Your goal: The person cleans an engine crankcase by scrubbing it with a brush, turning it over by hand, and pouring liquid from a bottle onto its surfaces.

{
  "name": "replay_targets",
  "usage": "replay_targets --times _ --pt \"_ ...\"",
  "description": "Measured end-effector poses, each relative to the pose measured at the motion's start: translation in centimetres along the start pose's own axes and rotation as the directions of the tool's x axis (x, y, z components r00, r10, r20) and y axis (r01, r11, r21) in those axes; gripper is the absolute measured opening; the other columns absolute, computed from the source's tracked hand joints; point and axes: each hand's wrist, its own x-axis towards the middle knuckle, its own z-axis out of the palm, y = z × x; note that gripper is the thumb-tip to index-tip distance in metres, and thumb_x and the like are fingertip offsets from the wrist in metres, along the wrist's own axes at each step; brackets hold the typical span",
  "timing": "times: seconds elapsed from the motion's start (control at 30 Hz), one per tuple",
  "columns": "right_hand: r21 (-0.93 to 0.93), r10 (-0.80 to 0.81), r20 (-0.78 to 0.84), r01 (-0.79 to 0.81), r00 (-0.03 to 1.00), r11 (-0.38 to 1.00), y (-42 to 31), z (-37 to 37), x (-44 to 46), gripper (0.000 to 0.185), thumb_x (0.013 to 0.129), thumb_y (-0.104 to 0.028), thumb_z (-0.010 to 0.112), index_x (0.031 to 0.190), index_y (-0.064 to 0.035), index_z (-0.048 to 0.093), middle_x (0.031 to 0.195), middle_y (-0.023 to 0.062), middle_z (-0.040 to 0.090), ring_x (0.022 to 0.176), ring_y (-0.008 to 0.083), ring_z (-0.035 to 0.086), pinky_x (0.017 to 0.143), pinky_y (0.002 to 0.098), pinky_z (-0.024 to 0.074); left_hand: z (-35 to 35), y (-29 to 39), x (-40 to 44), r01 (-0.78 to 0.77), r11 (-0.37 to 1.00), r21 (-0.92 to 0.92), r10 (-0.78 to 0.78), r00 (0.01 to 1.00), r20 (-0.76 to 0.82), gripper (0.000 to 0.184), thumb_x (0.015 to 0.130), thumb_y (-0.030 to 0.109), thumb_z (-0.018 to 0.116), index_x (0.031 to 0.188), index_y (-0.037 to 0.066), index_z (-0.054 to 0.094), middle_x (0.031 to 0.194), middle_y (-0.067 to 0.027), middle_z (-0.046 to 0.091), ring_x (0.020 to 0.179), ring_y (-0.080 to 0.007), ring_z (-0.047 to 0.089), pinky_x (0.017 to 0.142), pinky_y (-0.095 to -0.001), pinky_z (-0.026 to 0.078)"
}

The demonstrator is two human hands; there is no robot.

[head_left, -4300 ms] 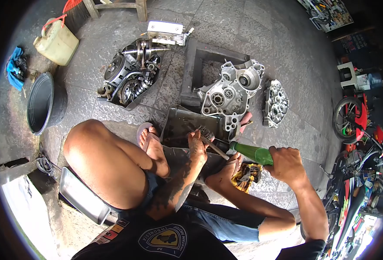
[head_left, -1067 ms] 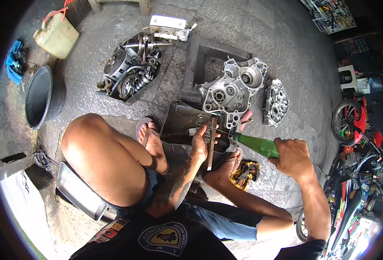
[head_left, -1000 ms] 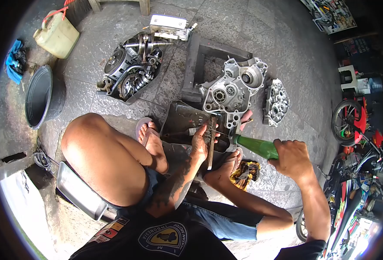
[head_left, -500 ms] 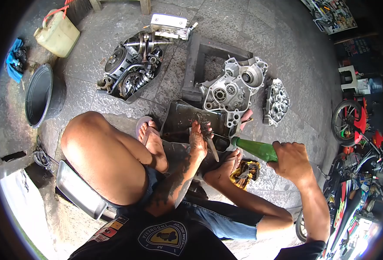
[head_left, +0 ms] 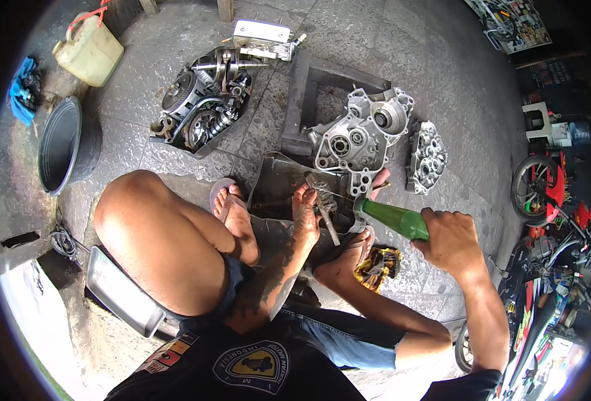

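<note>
Right of the black tray [head_left: 272, 190], the right hand [head_left: 452, 242] grips a green bottle [head_left: 394, 219], neck toward the tray. Over the tray, the left hand [head_left: 305, 217] holds a brush [head_left: 328, 224]. Beyond the tray's right side lies a metal casing [head_left: 369, 158]; farther, beyond its left, engine parts [head_left: 207, 103].

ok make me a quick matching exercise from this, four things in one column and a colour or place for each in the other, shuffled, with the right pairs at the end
Things:
1. bottle
2. brush
3. jerrycan
4. bucket

Colours and places:
A. black
B. in the left hand
C. off-white
D. in the right hand

Right pairs: 1-D, 2-B, 3-C, 4-A
</note>
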Motion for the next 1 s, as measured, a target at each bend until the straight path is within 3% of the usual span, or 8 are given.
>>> replay_targets --times 0.33,0.37,0.53,0.6,0.83,0.93,1.0 --pt "-0.019 0.014 -0.002 -0.014 1.0 1.0 0.1 -0.2 0.5 0.039 0.077 -0.029 0.08 0.098 -0.0018 0.062 0.083 0.0179 0.069 0.084 0.0376 0.068 0.08 0.0455 0.0481 1.0 0.2 -0.7 -0.09 0.956 0.278 0.121 0.988 -0.096 0.036 0.091 0.017 0.07 0.119 0.016 0.049 0.093 -0.0051 0.064 0.076 -0.0208 0.063 0.064 -0.0402 0.057" --pt "-0.044 0.0 0.005 0.0 1.0 0.999 0.0 -0.3 0.4 0.038 0.077 -0.029 0.079 0.098 -0.0018 0.062 0.083 0.0165 0.07 0.083 0.0346 0.069 0.079 0.0434 0.0502 1.1 0.1 -0.7 -0.102 0.947 0.303 0.137 0.986 -0.095 0.037 0.09 0.017 0.072 0.119 0.016 0.049 0.093 -0.005 0.064 0.076 -0.0206 0.063 0.064 -0.0398 0.056" --pt "-0.079 -0.032 0.009 0.033 0.999 0.996 -0.2 -0.3 0.2 0.038 0.079 -0.029 0.079 0.099 -0.0019 0.062 0.083 0.0151 0.07 0.083 0.0315 0.071 0.077 0.0411 0.0523 1.2 0.2 -1.0 -0.073 0.967 0.244 0.108 0.985 -0.133 0.054 0.078 0.011 0.084 0.119 0.015 0.049 0.094 -0.0034 0.063 0.081 -0.0178 0.061 0.067 -0.0368 0.053" --pt "-0.013 -0.008 -0.001 0.008 1.0 1.0 -0.1 -0.1 0.2 0.039 0.076 -0.029 0.08 0.096 -0.0016 0.062 0.081 0.0175 0.069 0.084 0.0374 0.068 0.079 0.0454 0.048 1.4 0.5 -1.1 -0.049 0.966 0.255 0.091 0.983 -0.157 0.053 0.079 0.012 0.083 0.12 0.016 0.049 0.096 -0.0036 0.063 0.083 -0.0183 0.061 0.067 -0.0373 0.054" --pt "-0.007 -0.003 -0.006 0.003 1.0 1.0 -0.3 -0.3 0.1 0.038 0.075 -0.028 0.08 0.095 -0.0018 0.062 0.082 0.0179 0.069 0.083 0.0369 0.069 0.078 0.0453 0.0481 2.6 2.0 -2.2 0.024 0.943 0.331 0.047 0.978 -0.204 0.05 0.083 0.014 0.08 0.122 0.016 0.049 0.103 -0.0044 0.064 0.089 -0.0198 0.062 0.07 -0.0392 0.055" --pt "0.004 0.004 -0.006 -0.004 1.0 1.0 -0.4 -0.4 0.1 0.038 0.075 -0.028 0.08 0.095 -0.0019 0.061 0.082 0.0178 0.069 0.083 0.037 0.069 0.078 0.0453 0.0481 1.8 1.2 -1.9 -0.007 0.896 0.443 0.095 0.98 -0.175 0.046 0.092 0.029 0.072 0.131 0.022 0.048 0.102 0.0008 0.065 0.095 -0.0138 0.061 0.077 -0.0393 0.048" --pt "-0.008 0.003 -0.01 -0.004 1.0 1.0 -0.3 -0.3 0.0 0.037 0.076 -0.028 0.08 0.094 -0.0021 0.061 0.081 0.0177 0.069 0.084 0.0368 0.069 0.079 0.0454 0.048 1.8 1.4 -2.0 -0.001 0.925 0.381 0.074 0.981 -0.177 0.044 0.091 0.024 0.073 0.127 0.022 0.048 0.102 0.0023 0.063 0.097 -0.0124 0.059 0.078 -0.04 0.045"
